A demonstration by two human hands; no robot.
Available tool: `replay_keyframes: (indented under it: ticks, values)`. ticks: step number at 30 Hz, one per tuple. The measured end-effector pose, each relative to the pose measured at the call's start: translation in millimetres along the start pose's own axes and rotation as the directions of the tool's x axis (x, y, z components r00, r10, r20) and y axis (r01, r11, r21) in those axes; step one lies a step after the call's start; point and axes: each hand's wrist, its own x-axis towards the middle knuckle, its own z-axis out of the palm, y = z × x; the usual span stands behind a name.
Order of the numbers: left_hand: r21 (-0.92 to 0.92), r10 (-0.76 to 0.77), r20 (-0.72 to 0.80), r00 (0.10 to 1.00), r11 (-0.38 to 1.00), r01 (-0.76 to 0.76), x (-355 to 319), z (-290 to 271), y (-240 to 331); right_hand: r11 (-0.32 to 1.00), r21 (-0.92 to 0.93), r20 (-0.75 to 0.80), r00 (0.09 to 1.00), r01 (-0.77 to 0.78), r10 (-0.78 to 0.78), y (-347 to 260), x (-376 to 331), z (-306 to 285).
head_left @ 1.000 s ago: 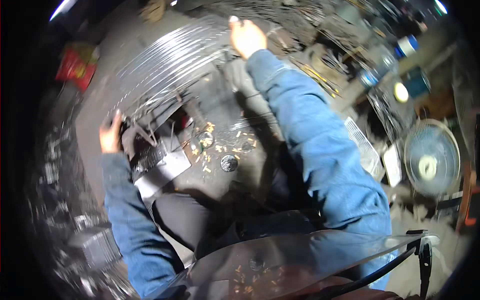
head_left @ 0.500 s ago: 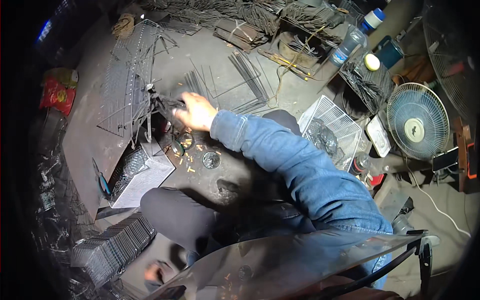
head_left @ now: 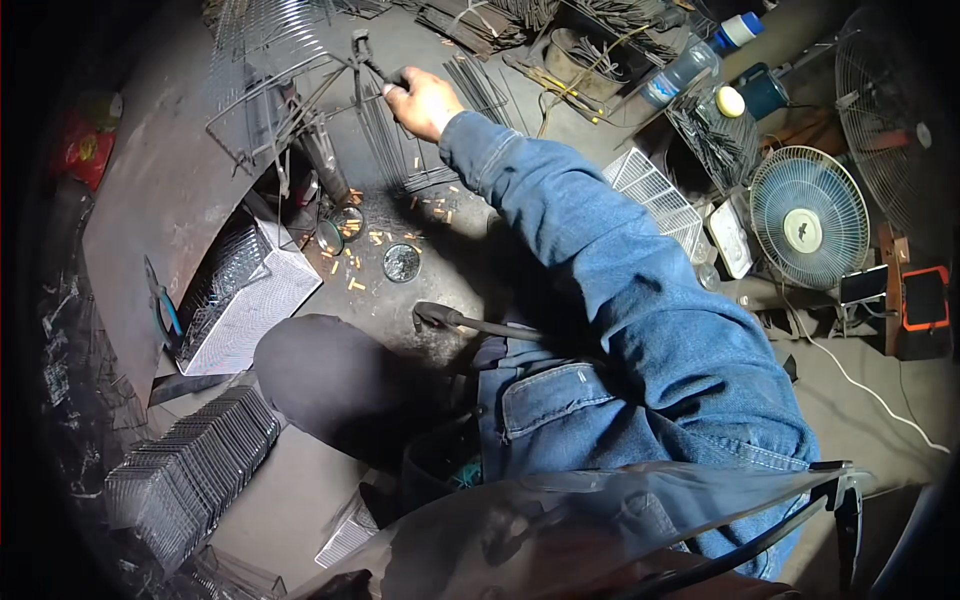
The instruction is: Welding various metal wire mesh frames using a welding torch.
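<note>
– What are you working over there?

– You sit on a grey concrete floor [head_left: 470,270], dusty and stained. Straight ahead of you lies a small round metal lid [head_left: 401,262], with short yellowish bits [head_left: 350,262] scattered around it.

– And to your left?

– A white wire-mesh basket [head_left: 240,295] lies tilted, with blue-handled pliers [head_left: 163,310] just beside it. Nearer you, a stack of dark wire grids [head_left: 190,470] rests on the floor.

– To your right?

– A white wire cage [head_left: 655,195], a small table fan [head_left: 808,222] lying face up, and a clear plastic bottle [head_left: 685,70] farther off. Bundles of thin metal rods [head_left: 470,90] lie ahead.
</note>
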Motion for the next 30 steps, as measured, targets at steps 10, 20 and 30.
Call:
replay_keyframes:
  ticks: [10,20,30]
  values:
    - [0.147,0.079,-0.188,0.979,0.988,-0.052,-14.7,-22.2,-6.7,0.998,0.01,-0.026,0.997,-0.069,0.069,5.9,12.0,6.7]
    - [0.408,0.3,-0.425,0.854,0.906,-0.115,-82.7,-8.6,80.5,0.998,0.054,0.015,1.0,0.018,-0.018,8.8,8.5,6.2]
    - [0.977,0.955,-0.086,-0.285,0.025,-0.211,-116.2,175.4,288.5,0.941,0.287,0.067,0.977,0.178,-0.205,-1.7,-49.0,-19.7]
